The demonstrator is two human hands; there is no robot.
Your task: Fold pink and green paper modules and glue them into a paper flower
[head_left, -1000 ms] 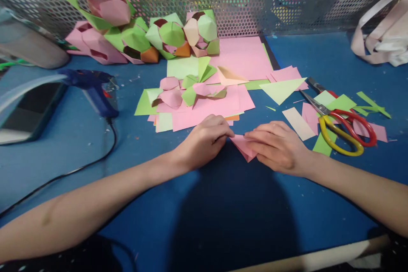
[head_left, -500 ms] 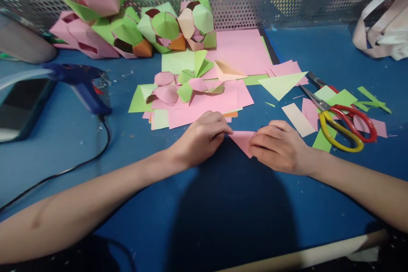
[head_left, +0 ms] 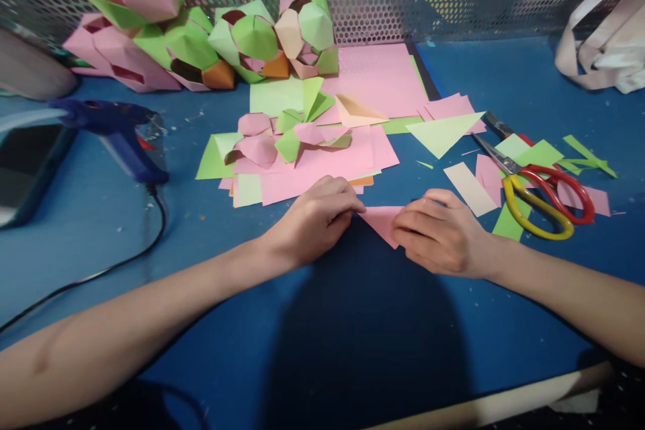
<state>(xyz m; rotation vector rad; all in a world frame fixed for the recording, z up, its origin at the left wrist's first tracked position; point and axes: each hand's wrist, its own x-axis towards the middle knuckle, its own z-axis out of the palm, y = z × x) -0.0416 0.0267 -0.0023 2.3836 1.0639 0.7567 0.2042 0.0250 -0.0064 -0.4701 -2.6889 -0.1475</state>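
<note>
A small pink paper triangle, folded with its straight edge uppermost, is held between my two hands just above the blue table. My left hand pinches its left corner between thumb and bent fingers. The right side is gripped by my right hand, whose curled fingers cover that end of the paper. Right behind the hands lies a stack of pink paper sheets, topped by folded green and pink paper pieces.
Scissors with yellow and red handles lie among paper scraps at right. A blue glue gun with its cord stands at left beside a phone. Folded paper shapes line the perforated metal panel. A white strap is far right.
The hands keep the same hold on the pink triangle. The view has shifted slightly, so things at left appear a little further left.
</note>
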